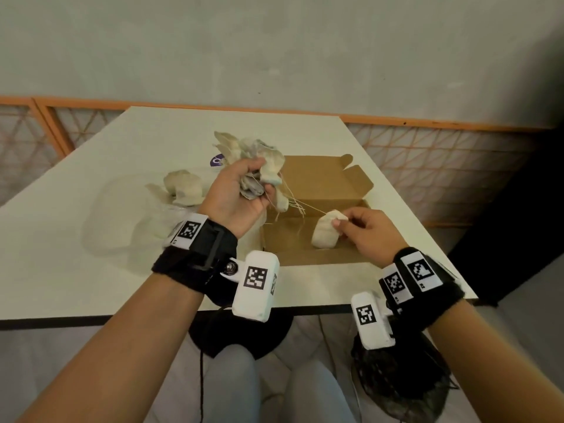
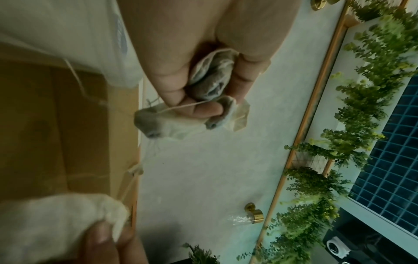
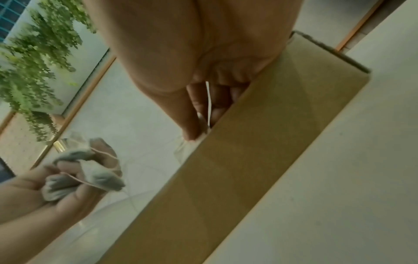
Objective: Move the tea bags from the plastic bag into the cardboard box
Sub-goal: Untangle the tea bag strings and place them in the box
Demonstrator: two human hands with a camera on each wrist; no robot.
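My left hand is raised over the left end of the open cardboard box and grips a clump of tea bags with strings dangling; the clump fills its curled fingers in the left wrist view. My right hand pinches a single pale tea bag just above the box floor, its string still running to the clump. The clear plastic bag lies on the table left of the box with more tea bags on it. The right wrist view shows the box wall and the clump.
The white table has its near edge just below my wrists and its right edge close to the box. A purple label lies behind my left hand. An orange-framed mesh railing runs behind the table.
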